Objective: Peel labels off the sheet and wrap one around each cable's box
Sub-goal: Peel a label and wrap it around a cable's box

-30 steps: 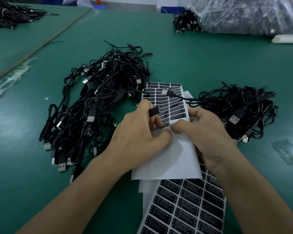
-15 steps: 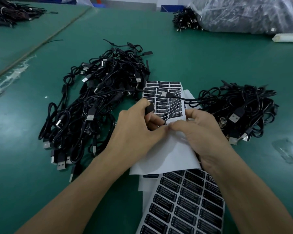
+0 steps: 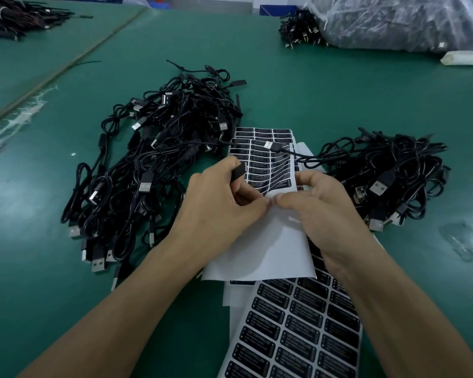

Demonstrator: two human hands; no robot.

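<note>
A dark green surface (image 3: 298, 85) fills the view. Left of centre lies a large tangled heap of black USB cables (image 3: 153, 165). A smaller heap (image 3: 388, 170) lies to the right, well apart from it. Between them, toward the near edge, label sheets are stacked: a full sheet of black labels (image 3: 298, 328) nearest, and overlapping its far end a partly used sheet (image 3: 262, 241), mostly bare white backing. A scrap of clear plastic (image 3: 464, 241) lies at the right. At the far right are a clear bag of cables (image 3: 399, 20), a small bunch of cables (image 3: 298, 34) just beside it, and a white block (image 3: 464, 58). A seam (image 3: 74, 60) runs diagonally at left, with a crumpled clear strip (image 3: 17, 118) beside it and another cable heap (image 3: 14, 17) beyond.
</note>
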